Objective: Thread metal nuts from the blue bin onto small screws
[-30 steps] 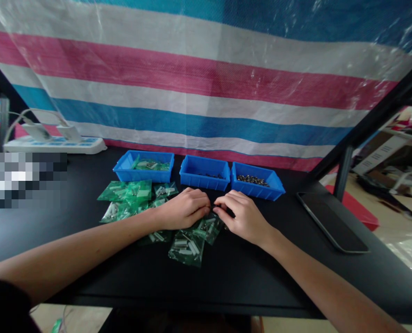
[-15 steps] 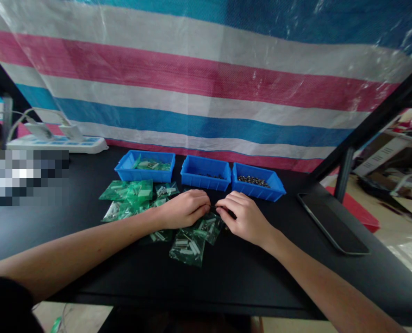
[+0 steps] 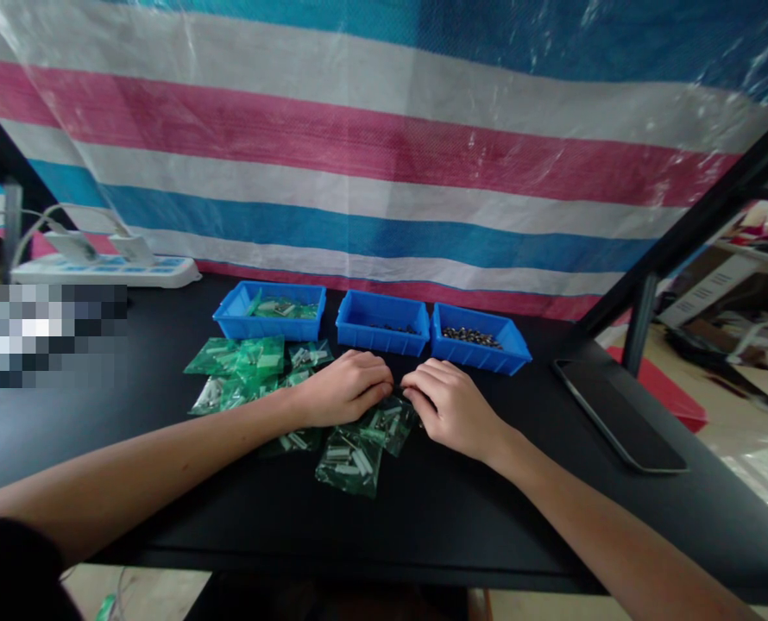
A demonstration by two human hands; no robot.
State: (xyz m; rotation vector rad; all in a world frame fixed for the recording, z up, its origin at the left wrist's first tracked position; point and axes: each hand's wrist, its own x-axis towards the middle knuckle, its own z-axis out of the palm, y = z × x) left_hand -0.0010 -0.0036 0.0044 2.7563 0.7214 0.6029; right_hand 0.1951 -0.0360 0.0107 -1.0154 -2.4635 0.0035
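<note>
My left hand (image 3: 351,386) and my right hand (image 3: 452,405) are close together over the middle of the black table, fingertips almost meeting. Both are closed in a pinch. Whatever lies between the fingertips is too small and dark to name. Beneath and beside my left hand are small clear green bags (image 3: 350,461) holding white and metal pieces. More green bags (image 3: 248,362) are heaped to the left, partly behind my left forearm. Just beyond my hands stand a blue bin (image 3: 384,339) with a few small dark parts and another blue bin (image 3: 478,352) with many small metal parts.
A third blue bin (image 3: 268,326) at the left holds green bags. A phone (image 3: 620,418) lies on the right of the table (image 3: 462,517). At the back left sits a white power strip (image 3: 109,272) with plugs and cables. A striped plastic sheet (image 3: 358,155) hangs behind.
My hands stay in nearly the same place. My right fingers have shifted slightly, and the thin dark bit seen between the fingertips before is now less visible.
</note>
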